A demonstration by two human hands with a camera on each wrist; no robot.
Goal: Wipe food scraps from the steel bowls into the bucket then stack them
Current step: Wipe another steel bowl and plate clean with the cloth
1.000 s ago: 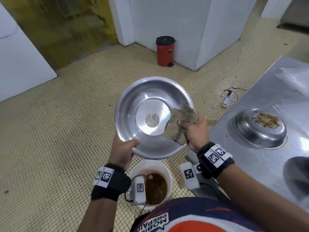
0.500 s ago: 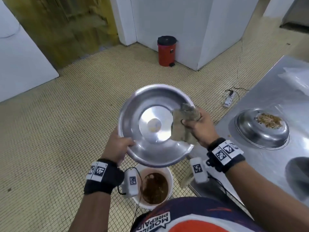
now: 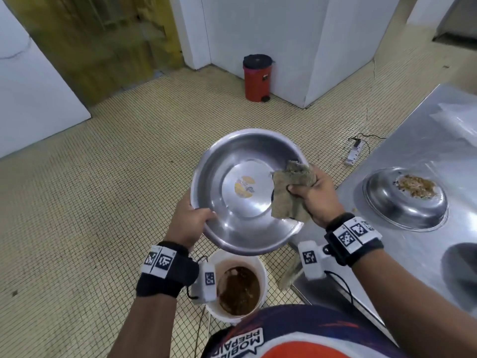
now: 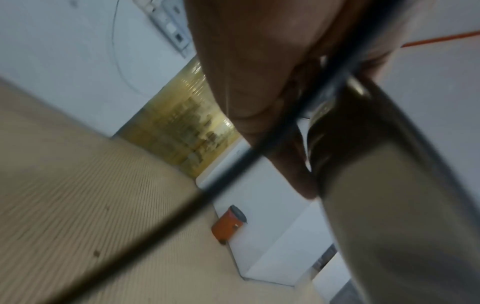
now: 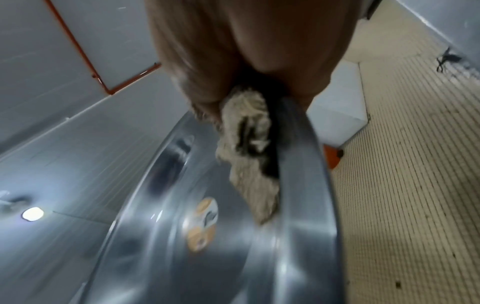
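From the head view, the left hand (image 3: 192,223) grips the near-left rim of a round, shiny steel bowl (image 3: 227,220), thumb hooked inside it, and holds it tilted in the air above a white plastic bucket (image 3: 261,270) standing on the tiled floor with brown slop inside. The right hand (image 3: 318,196) clutches a crumpled beige cloth (image 3: 289,192) pressed against the inside of the bowl's right wall. A round yellow-and-white sticker (image 3: 244,190) sits on the bowl's flat bottom. To the right, on the steel table (image 3: 413,254), a second steel bowl (image 3: 405,202) rests with brown food scraps on it. Far off, a red pedal bin with a black lid (image 3: 256,77) stands against the white wall.

From the left wrist, the picture is blurred: the left hand (image 4: 259,67) wraps the dark edge of the steel bowl (image 4: 405,205), with a black cable (image 4: 207,191) crossing in front and the pedal bin (image 4: 228,223) beyond.

From the right wrist, the right hand (image 5: 241,47) bunches the cloth (image 5: 249,148) against the steel bowl (image 5: 298,236) just inside its rim, near the sticker (image 5: 201,223).
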